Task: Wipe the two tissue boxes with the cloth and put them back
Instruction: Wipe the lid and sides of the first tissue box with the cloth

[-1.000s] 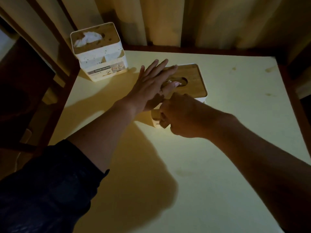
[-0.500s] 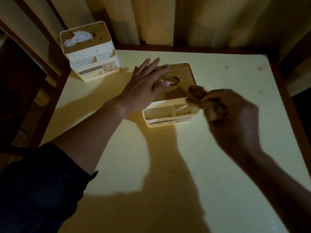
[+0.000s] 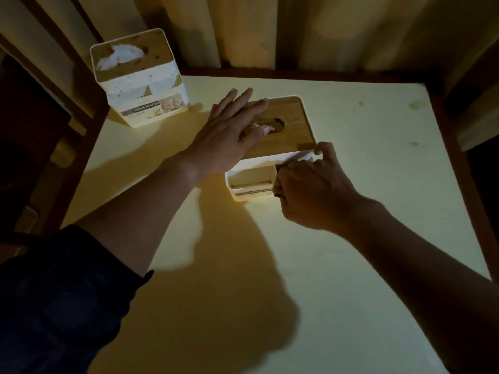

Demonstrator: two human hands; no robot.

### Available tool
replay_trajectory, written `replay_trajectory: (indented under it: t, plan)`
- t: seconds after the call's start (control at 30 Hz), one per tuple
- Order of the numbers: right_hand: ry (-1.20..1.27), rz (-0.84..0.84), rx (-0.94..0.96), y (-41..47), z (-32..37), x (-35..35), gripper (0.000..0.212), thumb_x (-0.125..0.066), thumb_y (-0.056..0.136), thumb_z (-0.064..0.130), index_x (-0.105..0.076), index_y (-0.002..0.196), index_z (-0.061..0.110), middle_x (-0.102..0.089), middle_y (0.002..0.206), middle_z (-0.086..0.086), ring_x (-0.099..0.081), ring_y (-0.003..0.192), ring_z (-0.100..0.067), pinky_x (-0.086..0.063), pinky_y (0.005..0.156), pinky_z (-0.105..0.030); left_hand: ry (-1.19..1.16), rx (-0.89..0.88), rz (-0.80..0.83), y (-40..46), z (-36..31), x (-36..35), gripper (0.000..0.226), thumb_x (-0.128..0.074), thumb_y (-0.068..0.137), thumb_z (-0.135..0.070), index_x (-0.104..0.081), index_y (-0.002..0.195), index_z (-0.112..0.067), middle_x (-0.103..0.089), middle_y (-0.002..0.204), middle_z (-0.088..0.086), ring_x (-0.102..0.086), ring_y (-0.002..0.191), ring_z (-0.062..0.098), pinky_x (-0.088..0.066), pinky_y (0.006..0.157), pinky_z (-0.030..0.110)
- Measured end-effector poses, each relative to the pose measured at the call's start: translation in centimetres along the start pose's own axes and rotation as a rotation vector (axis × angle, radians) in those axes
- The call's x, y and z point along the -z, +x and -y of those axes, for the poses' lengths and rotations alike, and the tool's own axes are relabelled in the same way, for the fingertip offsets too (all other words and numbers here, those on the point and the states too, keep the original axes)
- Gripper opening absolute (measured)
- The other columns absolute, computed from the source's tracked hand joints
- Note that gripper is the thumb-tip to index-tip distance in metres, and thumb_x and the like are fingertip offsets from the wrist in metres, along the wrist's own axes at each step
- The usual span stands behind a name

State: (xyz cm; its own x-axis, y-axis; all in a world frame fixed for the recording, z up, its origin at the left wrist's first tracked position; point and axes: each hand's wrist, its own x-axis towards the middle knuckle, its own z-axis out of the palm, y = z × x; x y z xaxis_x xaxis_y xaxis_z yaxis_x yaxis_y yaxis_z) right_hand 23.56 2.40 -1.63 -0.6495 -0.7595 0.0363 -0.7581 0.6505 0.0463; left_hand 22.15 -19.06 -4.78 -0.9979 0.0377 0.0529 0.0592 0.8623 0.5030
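Right hand back, fisted on cloth at near box front edge; left hand flat on lid.

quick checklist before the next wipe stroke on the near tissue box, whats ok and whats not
1. Near tissue box braced: ok, the left hand lies flat on its wooden lid.
2. Cloth in hand: cannot tell; the right hand is closed at the box's front right corner, and only a pale scrap shows at its fingertips.
3. Box seated on the table: ok, it looks upright and flat.
4. Room to sweep: ok, nothing lies near the box.
5. Second tissue box out of the way: ok, it stands apart at the far left corner.
6. Second box wiped: cannot tell.
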Motion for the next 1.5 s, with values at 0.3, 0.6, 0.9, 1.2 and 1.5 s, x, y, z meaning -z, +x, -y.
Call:
replay_trajectory:
  t: [0.3,0.6,0.9,1.2,1.5]
  plan:
    - [0.066,0.415,0.001,2.0,-1.0,1.5,0.031,-0.042,0.105,0.025,-0.037,0.074,0.02,-0.051,0.086,0.003,-0.049,0.079,-0.022,-0.035,0.089,-0.042,0.006,-0.001,0.002,0.1,0.0,0.0,0.058,-0.04,0.106,-0.053,-0.029,0.161,-0.036,-0.011,0.172,-0.009,0.003,0.159,0.011,-0.005,0.125,0.035]
    - [0.321,0.063,0.066,-0.4,-1.6,0.2,0.021,-0.062,0.089,-0.003,-0.072,0.093,0.014,-0.077,0.098,-0.003,-0.072,0.081,-0.03,-0.053,0.064,-0.033,0.009,0.007,-0.002,-0.1,-0.3,0.1,0.058,-0.042,0.106,-0.051,-0.03,0.161,-0.034,-0.012,0.172,-0.006,0.003,0.159,0.014,-0.001,0.121,0.026]
    - [0.074,0.427,0.089,2.7,-1.3,0.9,0.03,-0.058,0.097,0.004,-0.067,0.126,0.001,-0.068,0.131,-0.019,-0.067,0.119,-0.032,-0.054,0.095,-0.034,0.009,0.004,0.009,-0.1,-0.4,0.3,0.057,-0.041,0.107,-0.05,-0.03,0.161,-0.034,-0.012,0.172,-0.007,0.002,0.159,0.013,-0.004,0.124,0.031]
    - [0.193,0.547,0.003,2.5,-1.9,3.4,0.032,-0.057,0.099,0.004,-0.067,0.129,0.002,-0.071,0.125,-0.018,-0.071,0.107,-0.033,-0.061,0.093,-0.039,0.032,-0.026,0.022,-0.2,-0.1,0.3,0.055,-0.038,0.108,-0.05,-0.03,0.161,-0.035,-0.014,0.172,-0.008,-0.001,0.158,0.014,-0.008,0.128,0.041]
    - [0.22,0.605,-0.015,2.9,-1.1,2.5,0.026,-0.055,0.099,0.005,-0.065,0.122,0.001,-0.067,0.108,-0.013,-0.065,0.092,-0.028,-0.06,0.084,-0.037,0.059,-0.046,0.011,-0.4,-0.4,0.5,0.054,-0.038,0.108,-0.049,-0.032,0.16,-0.034,-0.02,0.169,-0.007,-0.01,0.155,0.016,-0.013,0.125,0.039]
